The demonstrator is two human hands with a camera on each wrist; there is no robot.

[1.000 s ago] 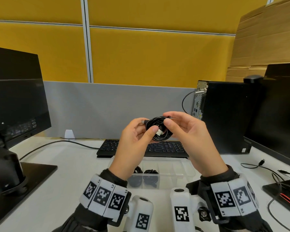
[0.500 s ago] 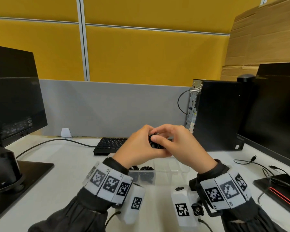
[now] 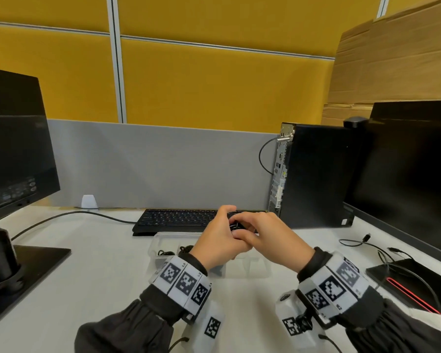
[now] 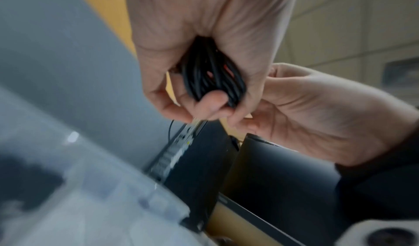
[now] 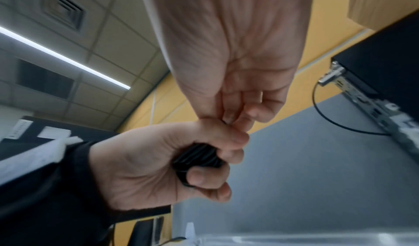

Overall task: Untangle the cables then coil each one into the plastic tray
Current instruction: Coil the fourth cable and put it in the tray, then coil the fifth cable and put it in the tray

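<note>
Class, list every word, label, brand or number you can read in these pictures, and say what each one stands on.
No text reads clearly.
Small codes beside the square markers on the left wristband and right wristband: too small.
Key legends on the keyboard: too small.
White tag on a black monitor: blurred, perhaps "Lenovo".
Port labels on the left monitor: too small.

tray [image 3: 163,242] before keyboard [image 3: 173,220], hands [image 3: 239,235] above tray
</note>
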